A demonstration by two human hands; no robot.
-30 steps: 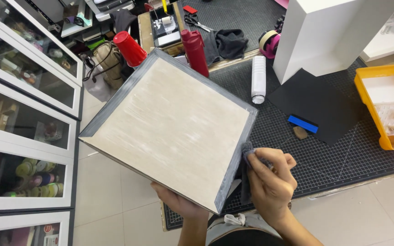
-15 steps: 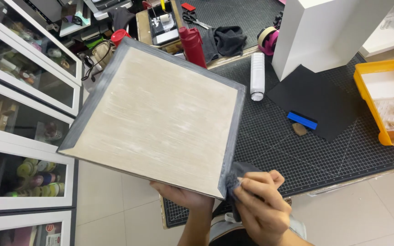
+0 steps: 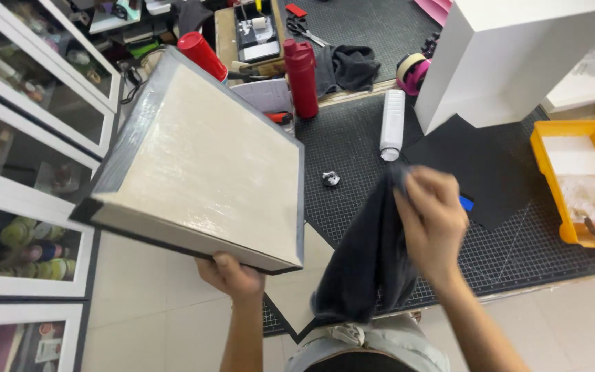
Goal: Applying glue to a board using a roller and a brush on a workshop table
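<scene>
Left hand (image 3: pixel 232 275) supported the large square panel (image 3: pixel 201 165) from beneath at its near edge; thumb lay on the dark edge band, fingers hidden under the board, so the grip was closed on the panel. Panel had a pale, streaked face and a grey-black frame, and was held tilted, its far corner raised toward the glass-fronted cabinet (image 3: pixel 29 138) on the left, its near right corner hanging over the edge of the bench (image 3: pixel 518 241). Right hand (image 3: pixel 432 220) was raised to the right of the panel, apart from it, fingers bunched shut around the top of a dark cloth (image 3: pixel 370 258); the cloth hung down loose toward the person's waist. Hand blurred, so individual finger positions could not be read. Bench surface was a black gridded cutting mat. On it, beyond the right hand: a white cylindrical bottle (image 3: pixel 392 124) lying on its side, a small metal clip-like piece (image 3: pixel 330 178) near the panel's right edge, and a black sheet (image 3: pixel 480 165) under a tall white box (image 3: pixel 511 55). A blue item (image 3: pixel 467 203) showed just beside the right hand. A red bottle (image 3: pixel 301 76) stood upright at the far side, a second red container (image 3: pixel 201 54) behind the panel's far edge. Yellow tray (image 3: pixel 552 200) sat at the right edge of the bench.
</scene>
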